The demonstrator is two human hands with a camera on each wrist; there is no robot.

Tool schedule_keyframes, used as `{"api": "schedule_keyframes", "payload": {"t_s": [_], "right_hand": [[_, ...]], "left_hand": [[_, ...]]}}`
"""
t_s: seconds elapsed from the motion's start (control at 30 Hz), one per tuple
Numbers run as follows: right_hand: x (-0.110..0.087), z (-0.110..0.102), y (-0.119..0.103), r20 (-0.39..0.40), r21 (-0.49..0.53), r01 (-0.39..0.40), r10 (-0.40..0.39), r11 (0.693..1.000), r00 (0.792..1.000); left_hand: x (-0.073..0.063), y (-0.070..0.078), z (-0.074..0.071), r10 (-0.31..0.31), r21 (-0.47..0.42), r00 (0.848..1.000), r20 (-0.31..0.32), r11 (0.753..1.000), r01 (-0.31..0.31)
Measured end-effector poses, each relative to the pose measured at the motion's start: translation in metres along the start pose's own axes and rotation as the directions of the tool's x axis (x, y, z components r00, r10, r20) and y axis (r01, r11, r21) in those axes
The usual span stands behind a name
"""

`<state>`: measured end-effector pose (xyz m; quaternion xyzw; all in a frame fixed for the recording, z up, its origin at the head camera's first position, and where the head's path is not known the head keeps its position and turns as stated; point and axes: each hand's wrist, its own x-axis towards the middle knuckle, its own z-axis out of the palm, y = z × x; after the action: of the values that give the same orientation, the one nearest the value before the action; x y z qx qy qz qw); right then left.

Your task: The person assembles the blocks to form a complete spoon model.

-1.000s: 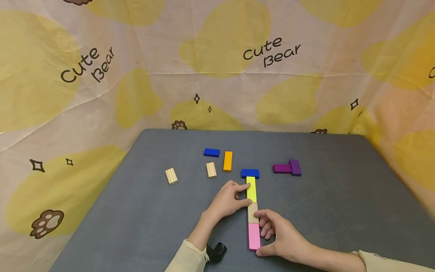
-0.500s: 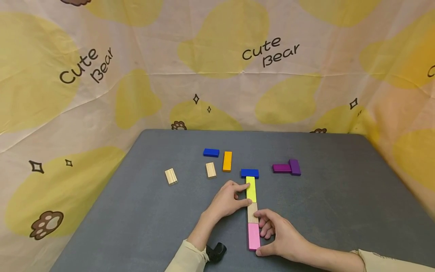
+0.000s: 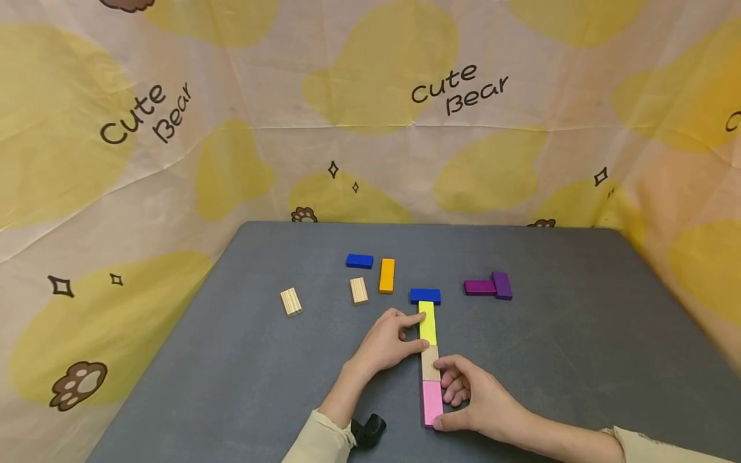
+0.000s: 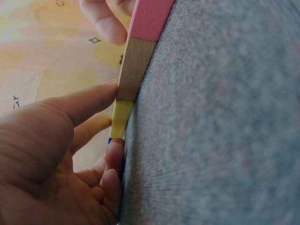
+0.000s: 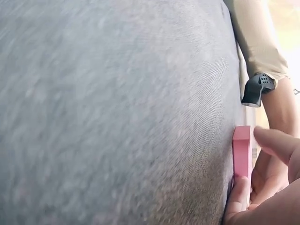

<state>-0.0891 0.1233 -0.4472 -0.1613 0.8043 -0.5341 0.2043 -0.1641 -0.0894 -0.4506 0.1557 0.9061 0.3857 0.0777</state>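
Note:
A yellow block (image 3: pixel 427 325), a plain wooden block (image 3: pixel 430 363) and a pink block (image 3: pixel 432 404) lie end to end in a row. A blue block (image 3: pixel 425 296) lies crosswise at its far end. My left hand (image 3: pixel 384 347) rests on the row from the left. Its index fingertip touches the yellow block and its thumb tip rests by the yellow-wood joint, as the left wrist view confirms. From the right, my right hand (image 3: pixel 483 402) reaches the row, its index fingertip at the wooden block and thumb at the pink block's near corner. Both hands span without visibly curling round a block.
Farther off on the dark table (image 3: pixel 556 373) lie another blue block (image 3: pixel 359 261), an orange block (image 3: pixel 387 276) and two plain blocks, one near (image 3: pixel 359 291), one farther left (image 3: pixel 291 301). Two purple blocks (image 3: pixel 480 287) touch at the right. A black device (image 3: pixel 369 431) sits at my left cuff.
Both hands keep nearly the same place on the row. The right thumb has shifted very slightly left at the pink block's near end; the whole view drifts a little.

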Motion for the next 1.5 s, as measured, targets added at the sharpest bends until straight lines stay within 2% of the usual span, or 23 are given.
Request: {"api": "schedule_keyframes", "payload": {"t_s": [0.27,0.5,0.7,0.8,0.9,1.0,1.13,1.23,1.33,1.4,1.5], "right_hand": [[-0.001,0.004,-0.002,-0.038,0.037,0.008,-0.006,0.999,0.999],[0.001,0.006,-0.005,-0.081,0.119,-0.056,0.066,0.991,0.995],[0.004,0.0,-0.012,-0.059,0.193,-0.113,0.127,0.975,0.99],[0.007,-0.005,-0.014,-0.096,0.209,-0.124,0.146,0.97,0.985],[0.01,-0.007,-0.017,-0.183,0.222,-0.13,0.172,0.966,0.968],[0.015,-0.006,-0.019,-0.28,0.26,-0.137,0.21,0.956,0.937],[0.019,-0.002,-0.02,-0.363,0.302,-0.118,0.229,0.946,0.903],[0.021,0.0,-0.018,-0.383,0.222,-0.098,0.179,0.97,0.906],[0.022,0.0,-0.013,-0.355,0.052,-0.069,0.083,0.996,0.931],[0.023,-0.001,-0.01,-0.314,-0.047,-0.039,0.022,0.998,0.949],[0.022,-0.003,-0.004,-0.249,-0.124,0.015,-0.045,0.992,0.967]], "left_hand": [[0.0,-0.001,0.001,0.007,-0.014,1.0,-0.005,1.0,-0.007],[-0.001,-0.002,0.001,0.005,-0.019,1.0,-0.005,1.0,-0.005],[0.001,-0.001,0.001,0.014,-0.011,1.0,-0.004,1.0,-0.014],[0.002,-0.001,0.0,0.021,-0.005,1.0,-0.004,1.0,-0.021],[0.003,0.0,-0.001,0.029,-0.004,1.0,-0.008,1.0,-0.029],[0.002,0.0,-0.002,0.035,0.0,0.999,-0.015,0.999,-0.035],[0.002,-0.002,-0.001,0.037,0.006,0.999,-0.013,0.999,-0.037],[0.002,-0.002,-0.001,0.04,0.011,0.999,-0.011,0.999,-0.04],[0.001,-0.001,0.0,0.037,0.017,0.999,-0.011,0.999,-0.037],[0.001,-0.001,-0.001,0.036,0.021,0.999,-0.012,0.999,-0.035],[0.0,-0.001,-0.001,0.041,0.023,0.999,-0.012,0.999,-0.041]]}}
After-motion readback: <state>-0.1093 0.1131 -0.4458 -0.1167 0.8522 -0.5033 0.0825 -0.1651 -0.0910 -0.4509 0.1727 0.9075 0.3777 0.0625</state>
